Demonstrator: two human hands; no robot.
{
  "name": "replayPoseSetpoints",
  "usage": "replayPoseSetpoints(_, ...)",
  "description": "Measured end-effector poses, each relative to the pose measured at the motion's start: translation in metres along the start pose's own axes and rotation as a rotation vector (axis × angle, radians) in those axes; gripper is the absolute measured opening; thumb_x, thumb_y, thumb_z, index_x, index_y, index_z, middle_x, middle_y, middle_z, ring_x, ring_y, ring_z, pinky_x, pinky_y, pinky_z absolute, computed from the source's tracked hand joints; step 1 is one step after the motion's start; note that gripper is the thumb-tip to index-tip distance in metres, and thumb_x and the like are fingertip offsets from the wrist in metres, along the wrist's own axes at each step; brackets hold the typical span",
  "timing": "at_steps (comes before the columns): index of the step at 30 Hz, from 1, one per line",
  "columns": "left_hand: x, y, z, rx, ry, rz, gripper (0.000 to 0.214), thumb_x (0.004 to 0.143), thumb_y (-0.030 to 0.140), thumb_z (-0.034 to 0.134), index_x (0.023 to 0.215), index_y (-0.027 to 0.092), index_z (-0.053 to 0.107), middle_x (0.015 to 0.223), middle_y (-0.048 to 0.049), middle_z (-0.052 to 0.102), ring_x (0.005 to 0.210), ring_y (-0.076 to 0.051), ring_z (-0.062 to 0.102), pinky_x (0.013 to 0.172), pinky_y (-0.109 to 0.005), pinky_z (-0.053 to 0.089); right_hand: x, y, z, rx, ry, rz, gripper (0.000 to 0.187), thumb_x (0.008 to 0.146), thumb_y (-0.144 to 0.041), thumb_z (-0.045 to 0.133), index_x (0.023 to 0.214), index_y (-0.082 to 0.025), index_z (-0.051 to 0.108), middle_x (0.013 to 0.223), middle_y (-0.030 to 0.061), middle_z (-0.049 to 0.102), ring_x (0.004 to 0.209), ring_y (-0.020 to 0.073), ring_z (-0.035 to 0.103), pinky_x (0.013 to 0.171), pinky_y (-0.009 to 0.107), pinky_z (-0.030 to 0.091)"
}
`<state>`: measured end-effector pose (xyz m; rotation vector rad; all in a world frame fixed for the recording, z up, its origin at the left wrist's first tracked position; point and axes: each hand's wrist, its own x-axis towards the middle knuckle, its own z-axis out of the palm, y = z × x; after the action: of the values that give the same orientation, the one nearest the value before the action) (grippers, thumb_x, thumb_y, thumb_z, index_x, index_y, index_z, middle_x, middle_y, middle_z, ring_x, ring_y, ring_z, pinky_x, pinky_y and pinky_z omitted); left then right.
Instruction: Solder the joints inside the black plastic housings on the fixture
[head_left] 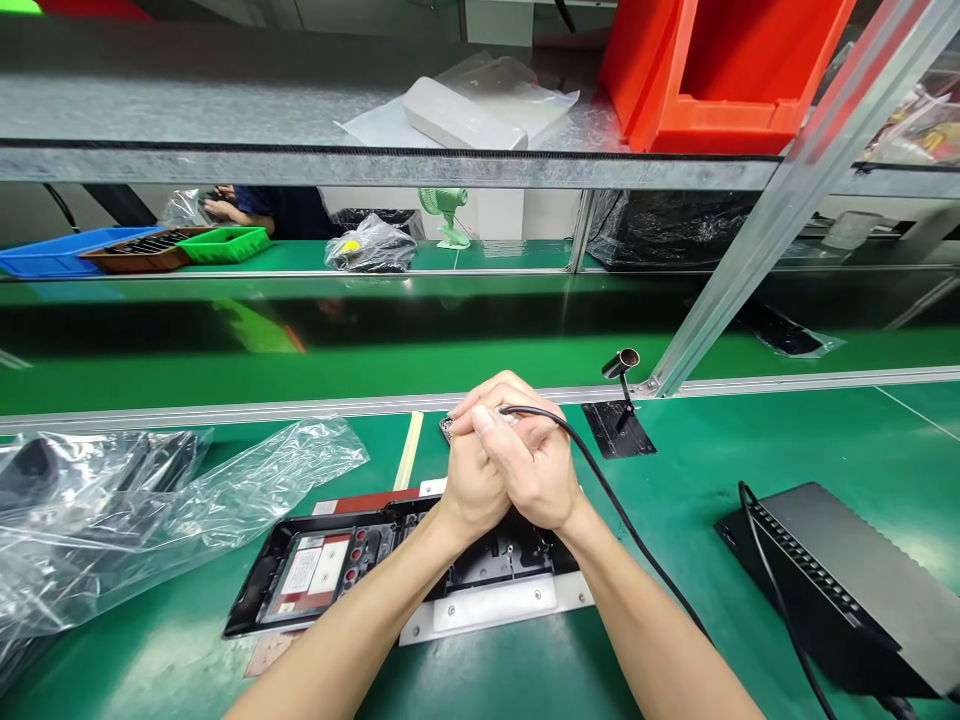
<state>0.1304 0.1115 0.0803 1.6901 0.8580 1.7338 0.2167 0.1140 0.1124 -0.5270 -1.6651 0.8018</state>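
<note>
Closed together above a black plastic housing (517,560), my left hand (476,465) and my right hand (541,470) press against each other with fingers wrapped. A black cable (607,478) runs into the top of the clasp, by my right thumb, and trails down to the right. Whatever is at the cable's end is hidden by my fingers. The housing lies in a fixture with white blocks (495,604), its open left bay showing a label and a row of round holes. A small dotted piece (446,428) peeks out left of my fingers.
A black tube holder (621,364) on a flat base stands behind my right hand. At the right sits a dark vented box (847,580) with a cable. Clear plastic bags (180,510) lie left. Overhead, a metal shelf (225,165) carries a red bin (735,125). Another person works beyond.
</note>
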Motion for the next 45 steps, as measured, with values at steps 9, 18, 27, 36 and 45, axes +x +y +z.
replayPoseSetpoints(9, 0.002, 0.008, -0.002, 0.059, -0.051, 0.083, 0.028, 0.097, 0.028, 0.053, 0.073, 0.019, 0.063, 0.074, -0.0014, 0.059, 0.072, -0.014, 0.059, 0.065, -0.026, 0.05, 0.0, 0.002, 0.0, 0.032, 0.001, 0.011, 0.024, 0.095, -0.032, 0.055, 0.081, -0.021, 0.071, 0.089, 0.0051, 0.067, 0.087, 0.0198, 0.066, 0.083, 0.038, 0.054)
replayPoseSetpoints(18, 0.004, 0.012, -0.002, -0.012, -0.11, 0.044, 0.03, 0.098, 0.032, 0.052, 0.073, 0.019, 0.061, 0.077, -0.0013, 0.054, 0.073, -0.014, 0.055, 0.073, -0.026, 0.053, 0.0, 0.0, 0.002, 0.024, 0.005, 0.015, 0.022, 0.094, -0.031, 0.057, 0.08, -0.02, 0.07, 0.09, 0.0064, 0.068, 0.089, 0.0201, 0.065, 0.082, 0.039, 0.054)
replayPoseSetpoints(27, 0.004, 0.01, -0.002, 0.044, -0.075, 0.124, 0.026, 0.097, 0.028, 0.052, 0.079, 0.019, 0.068, 0.084, -0.0042, 0.068, 0.078, -0.016, 0.063, 0.066, -0.027, 0.053, -0.001, 0.003, 0.002, 0.028, 0.002, -0.006, 0.022, 0.094, -0.031, 0.056, 0.081, -0.022, 0.071, 0.089, 0.0052, 0.067, 0.088, 0.0199, 0.065, 0.082, 0.039, 0.053)
replayPoseSetpoints(36, -0.001, 0.006, -0.004, 0.147, 0.005, 0.052, 0.033, 0.097, 0.036, 0.053, 0.069, 0.018, 0.062, 0.066, -0.0016, 0.059, 0.06, -0.014, 0.054, 0.052, -0.027, 0.044, 0.0, 0.001, 0.001, 0.018, -0.016, 0.013, 0.021, 0.094, -0.032, 0.056, 0.082, -0.023, 0.071, 0.09, 0.0055, 0.067, 0.087, 0.0209, 0.065, 0.08, 0.04, 0.054)
replayPoseSetpoints(45, 0.004, 0.015, -0.001, 0.063, -0.064, 0.037, 0.032, 0.099, 0.039, 0.05, 0.084, 0.019, 0.07, 0.092, -0.0082, 0.07, 0.088, -0.021, 0.067, 0.074, -0.032, 0.057, 0.0, 0.001, 0.003, 0.044, 0.007, 0.033, 0.02, 0.092, -0.031, 0.057, 0.079, -0.022, 0.07, 0.09, 0.0052, 0.066, 0.087, 0.0209, 0.065, 0.081, 0.041, 0.055)
